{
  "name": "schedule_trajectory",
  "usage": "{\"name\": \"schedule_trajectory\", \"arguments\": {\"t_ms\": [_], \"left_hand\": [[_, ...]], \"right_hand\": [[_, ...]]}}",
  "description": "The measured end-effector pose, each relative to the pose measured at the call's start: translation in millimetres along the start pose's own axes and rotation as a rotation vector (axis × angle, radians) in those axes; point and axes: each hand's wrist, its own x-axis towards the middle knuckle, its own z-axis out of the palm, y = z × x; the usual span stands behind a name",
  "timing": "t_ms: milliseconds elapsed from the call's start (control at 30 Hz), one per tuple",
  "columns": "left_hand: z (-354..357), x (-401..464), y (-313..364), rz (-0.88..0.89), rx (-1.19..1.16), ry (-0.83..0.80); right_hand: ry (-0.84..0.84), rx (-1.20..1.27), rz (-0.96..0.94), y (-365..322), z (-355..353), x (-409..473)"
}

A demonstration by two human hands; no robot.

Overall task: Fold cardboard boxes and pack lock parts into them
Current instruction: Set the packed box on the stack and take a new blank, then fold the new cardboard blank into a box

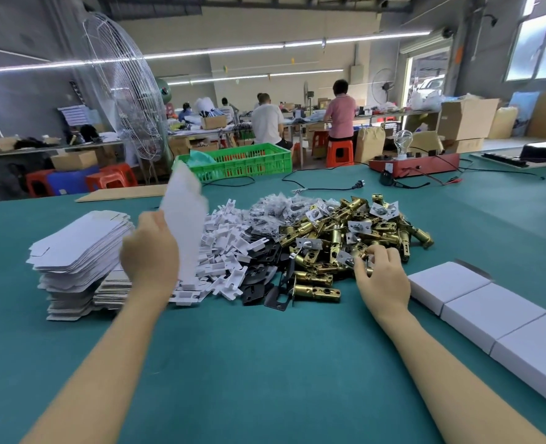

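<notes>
Now we lift one flat box blank (pixel 185 216) and pick a brass latch (pixel 361 267).

Left hand (pixel 151 251) grips the blank's lower edge, upright above the blank stack (pixel 79 248); right hand (pixel 381 270) curls onto the latch; beside it, finished boxes (pixel 489 318); we should take one latch only and keep the blank uncreased.

Table cover (pixel 265 363): plain teal green. Flat box blanks (pixel 79 248), stacked: white faces, grey-brown edges. Raised blank (pixel 185 219): white. Plastic inserts (pixel 223 251): white. Strike plates (pixel 265 280): black. Latch bolts (pixel 355 238): brass-gold, with silver faceplates. Bagged small parts (pixel 278 206): clear film, silvery-grey contents. Folded boxes (pixel 495 318): white, unprinted. Crate (pixel 249 161): bright green lattice. Stools (pixel 340 152): orange-red. Base under bulb (pixel 415 165): red. Cables (pixel 322 187): black.
</notes>
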Motion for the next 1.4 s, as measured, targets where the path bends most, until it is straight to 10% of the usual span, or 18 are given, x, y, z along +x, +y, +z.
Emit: {"name": "schedule_trajectory", "arguments": {"t_ms": [133, 333, 500, 600, 733, 967, 1400], "left_hand": [[25, -67, 35, -0.399, -0.436, -0.244], [49, -128, 48, -0.442, -0.488, -0.155], [37, -152, 54, 0.042, -0.481, -0.189], [35, -162, 60, 0.413, -0.499, -0.391], [40, -164, 58, 0.431, -0.477, -0.418], [37, -151, 51, -0.225, -0.691, -0.588], [36, -156, 56, -0.248, -0.845, -0.522]], "right_hand": [[0.030, 0.033, -0.056, -15, -9, -10], [-0.227, 0.330, -0.111, -71, -28, -22], [-0.742, 0.673, 0.180, -110, -31, -57], [-0.690, 0.999, 0.439, -110, -30, -57], [-0.602, 1.265, 0.618, -85, -37, -44], [-0.521, 1.072, 0.345, -65, -32, -41], [-0.400, 0.645, 0.059, -79, -20, -71]]}}
